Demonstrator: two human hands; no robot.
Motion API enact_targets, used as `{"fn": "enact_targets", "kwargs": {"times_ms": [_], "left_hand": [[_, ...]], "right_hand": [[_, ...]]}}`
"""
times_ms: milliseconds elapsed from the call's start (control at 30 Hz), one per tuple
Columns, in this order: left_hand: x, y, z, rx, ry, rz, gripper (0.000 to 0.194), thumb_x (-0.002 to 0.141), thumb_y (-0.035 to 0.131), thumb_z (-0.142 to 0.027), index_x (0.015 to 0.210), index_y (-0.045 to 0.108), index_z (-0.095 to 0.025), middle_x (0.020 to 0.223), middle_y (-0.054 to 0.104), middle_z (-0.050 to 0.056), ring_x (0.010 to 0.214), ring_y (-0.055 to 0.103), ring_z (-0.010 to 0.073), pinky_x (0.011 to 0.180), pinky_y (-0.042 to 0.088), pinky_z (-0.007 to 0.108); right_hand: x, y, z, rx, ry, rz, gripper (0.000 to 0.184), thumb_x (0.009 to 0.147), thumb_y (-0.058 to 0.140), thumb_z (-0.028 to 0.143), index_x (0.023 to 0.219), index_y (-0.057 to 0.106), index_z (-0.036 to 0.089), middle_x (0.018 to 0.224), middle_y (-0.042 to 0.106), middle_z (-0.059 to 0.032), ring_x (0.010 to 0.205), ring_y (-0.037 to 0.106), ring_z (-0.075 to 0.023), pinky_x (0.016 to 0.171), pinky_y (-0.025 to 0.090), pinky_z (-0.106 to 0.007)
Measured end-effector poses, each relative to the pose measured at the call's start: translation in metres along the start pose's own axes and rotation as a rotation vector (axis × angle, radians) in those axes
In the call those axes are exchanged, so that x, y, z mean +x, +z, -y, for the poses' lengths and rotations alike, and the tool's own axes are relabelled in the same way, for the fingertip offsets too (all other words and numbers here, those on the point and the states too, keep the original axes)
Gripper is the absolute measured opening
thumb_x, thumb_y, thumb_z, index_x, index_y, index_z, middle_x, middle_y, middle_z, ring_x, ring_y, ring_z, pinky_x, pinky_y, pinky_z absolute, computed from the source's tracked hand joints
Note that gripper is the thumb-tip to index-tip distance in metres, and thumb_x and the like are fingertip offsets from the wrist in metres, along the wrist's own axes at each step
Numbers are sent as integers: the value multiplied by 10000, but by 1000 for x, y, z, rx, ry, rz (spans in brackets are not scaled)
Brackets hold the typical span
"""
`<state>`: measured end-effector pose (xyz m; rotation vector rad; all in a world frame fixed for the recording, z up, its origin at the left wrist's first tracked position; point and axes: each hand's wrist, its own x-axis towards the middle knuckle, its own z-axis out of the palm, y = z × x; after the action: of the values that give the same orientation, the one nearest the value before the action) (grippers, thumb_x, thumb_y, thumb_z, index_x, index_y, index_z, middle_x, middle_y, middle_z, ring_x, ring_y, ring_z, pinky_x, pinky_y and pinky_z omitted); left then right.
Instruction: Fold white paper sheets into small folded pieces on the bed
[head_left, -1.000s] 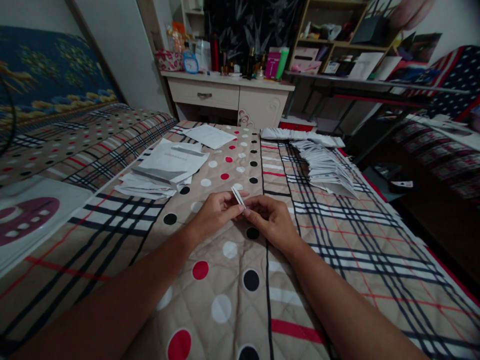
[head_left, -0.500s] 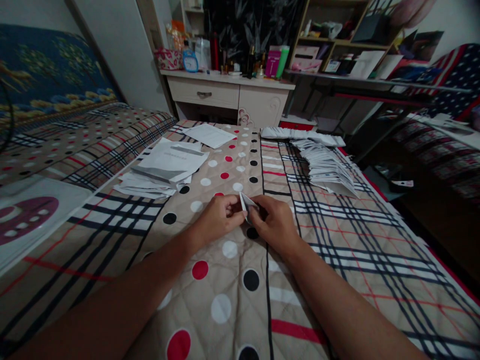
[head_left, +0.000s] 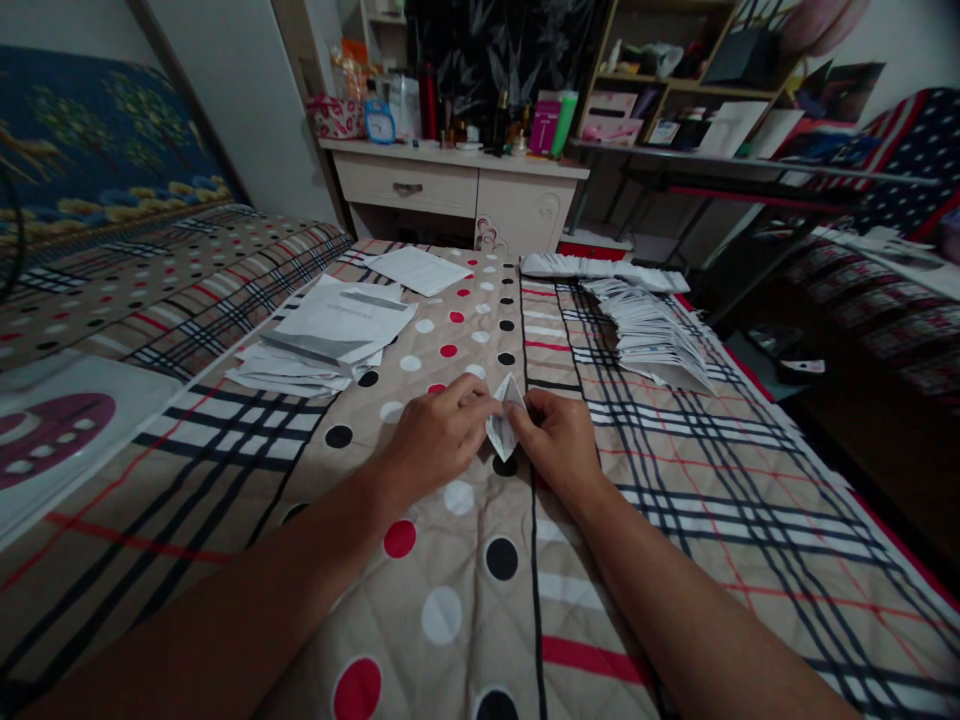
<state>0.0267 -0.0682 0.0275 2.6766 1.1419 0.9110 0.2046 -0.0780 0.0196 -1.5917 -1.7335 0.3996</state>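
Note:
A small folded piece of paper [head_left: 504,432], pale and coming to points at top and bottom, is held upright just above the patterned bedspread. My right hand [head_left: 559,432] pinches its right side, the thumb lying along its face. My left hand [head_left: 442,430] closes on its left edge, fingers bent; the fingertips are partly hidden behind the paper. Beyond my left hand lies a stack of printed sheets [head_left: 337,320], with a separate flat stack of paper [head_left: 420,271] behind it. A fanned row of folded paper pieces [head_left: 652,335] rests beyond my right hand.
The bedspread [head_left: 442,615] has dots and plaid bands. Another row of folded paper [head_left: 604,270] lies near its far edge. A white bag with a purple print [head_left: 60,430] is at the left. A white dresser [head_left: 409,185] stands beyond the bed.
The folded paper has turned so more of its face shows and its diamond outline appears. My left hand has shifted its fingers on the left edge, and my right hand has moved slightly right.

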Motion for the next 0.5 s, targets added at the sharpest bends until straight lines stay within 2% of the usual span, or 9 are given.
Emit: {"fn": "enact_targets", "kwargs": {"times_ms": [100, 200, 267, 333, 400, 500], "left_hand": [[-1, -1, 2, 84, 27, 71, 283, 847, 465, -66, 950, 691, -201, 1091, 615, 59, 795, 652, 154, 706, 530, 295], [-3, 1, 3, 99, 29, 90, 303, 806, 528, -68, 1009, 693, -221, 1176, 611, 65, 883, 665, 190, 738, 540, 328], [-3, 3, 4, 56, 15, 71, 235, 789, 625, -138, 997, 698, -220, 1216, 612, 74, 969, 659, 230, 773, 544, 354], [-2, 5, 5, -66, -1, 14, 141, 772, 711, -222, 912, 709, -204, 1200, 637, 80, 1011, 655, 242, 796, 542, 350], [0, 7, 6, -247, -33, -59, 77, 775, 741, -249, 788, 706, -182, 1117, 683, 81, 966, 671, 211, 787, 539, 309], [3, 8, 5, -448, -150, -149, 148, 769, 750, -209, 652, 674, -159, 955, 725, 75, 827, 684, 163, 717, 527, 257]], "right_hand": [[0, 0, -1, 21, -8, 8, 366, 851, 542, 380, 546, 458, 197, 503, 400, 31, 507, 378, -108, 510, 217, -259], [1, -1, -2, 40, -24, 9, 407, 873, 523, 396, 536, 403, 200, 497, 358, 36, 505, 355, -106, 510, 209, -263], [1, -1, -2, 73, -30, 24, 410, 884, 512, 395, 539, 407, 200, 499, 367, 33, 507, 364, -107, 510, 214, -263], [1, -1, -3, 117, -38, 52, 416, 894, 504, 395, 539, 414, 199, 501, 379, 31, 504, 373, -106, 509, 223, -261], [0, -1, -3, 160, -45, 98, 430, 905, 497, 402, 534, 423, 197, 499, 393, 30, 498, 381, -104, 510, 238, -259], [0, -3, -2, 244, -34, 165, 451, 934, 465, 445, 565, 496, 187, 513, 455, 19, 508, 422, -110, 516, 272, -256]]}}
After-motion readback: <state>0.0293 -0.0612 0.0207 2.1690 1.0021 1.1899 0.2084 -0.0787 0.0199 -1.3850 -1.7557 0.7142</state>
